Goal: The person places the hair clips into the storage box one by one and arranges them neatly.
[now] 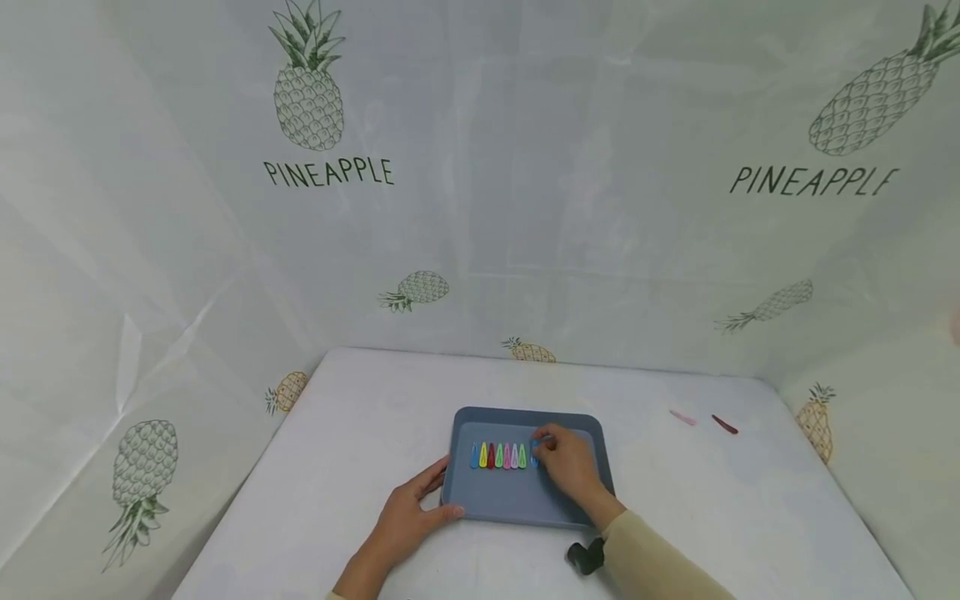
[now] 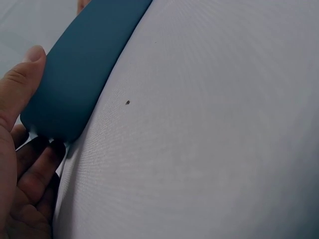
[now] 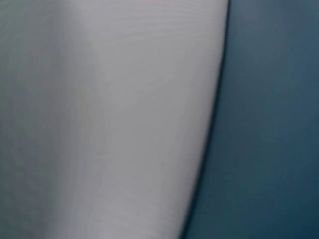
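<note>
A blue-grey tray (image 1: 517, 508) lies on the white table, seen from the side in the left wrist view (image 2: 84, 64). My left hand (image 1: 405, 521) holds its near left corner, thumb at the rim and fingers at the outer side. On the tray lies a row of snap hair clips: blue (image 1: 474, 456), yellow (image 1: 483, 455), red (image 1: 491, 456), then green, pink, pale lilac and green (image 1: 522, 457). Right of this row, my right hand (image 1: 568, 462) pinches another blue hair clip (image 1: 534, 454), partly covered by the fingers. The right wrist view shows tray (image 3: 269, 124) and table, without the hand.
On the table right of the tray lie a pink hair clip (image 1: 682, 417) and a dark red hair clip (image 1: 724, 424). A black object (image 1: 585, 557) shows beside the right sleeve. Sheeting (image 1: 540, 208) printed with pineapples stands behind the table and along its sides.
</note>
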The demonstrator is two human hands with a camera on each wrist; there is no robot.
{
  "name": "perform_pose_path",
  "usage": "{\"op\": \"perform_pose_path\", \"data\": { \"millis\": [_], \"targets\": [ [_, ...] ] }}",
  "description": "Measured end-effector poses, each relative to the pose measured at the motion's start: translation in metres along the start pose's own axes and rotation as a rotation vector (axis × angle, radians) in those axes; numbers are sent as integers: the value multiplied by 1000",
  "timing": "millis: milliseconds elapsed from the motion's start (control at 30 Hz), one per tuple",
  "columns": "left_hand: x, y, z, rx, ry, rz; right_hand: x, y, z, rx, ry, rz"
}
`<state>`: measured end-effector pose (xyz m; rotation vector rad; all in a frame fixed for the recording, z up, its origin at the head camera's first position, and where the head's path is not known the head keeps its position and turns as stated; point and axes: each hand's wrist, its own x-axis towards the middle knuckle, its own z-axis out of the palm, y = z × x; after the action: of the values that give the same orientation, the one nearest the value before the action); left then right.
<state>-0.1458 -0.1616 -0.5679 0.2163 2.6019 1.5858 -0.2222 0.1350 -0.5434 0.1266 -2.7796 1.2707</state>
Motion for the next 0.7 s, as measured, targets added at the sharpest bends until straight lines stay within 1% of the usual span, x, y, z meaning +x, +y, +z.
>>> {"op": "perform_pose_path", "data": {
  "millis": [167,400,500,700],
  "targets": [
    [0,1,0,10,3,-1,0,0,3,-50,-4,-29],
    [0,1,0,5,3,-6,0,0,6,-86,7,-49],
    [1,0,0,14,5,-6,0,0,6,-94,5,-59],
    [1,0,0,11,5,0,0,-1,5,-87,-7,-54]
  ]
}}
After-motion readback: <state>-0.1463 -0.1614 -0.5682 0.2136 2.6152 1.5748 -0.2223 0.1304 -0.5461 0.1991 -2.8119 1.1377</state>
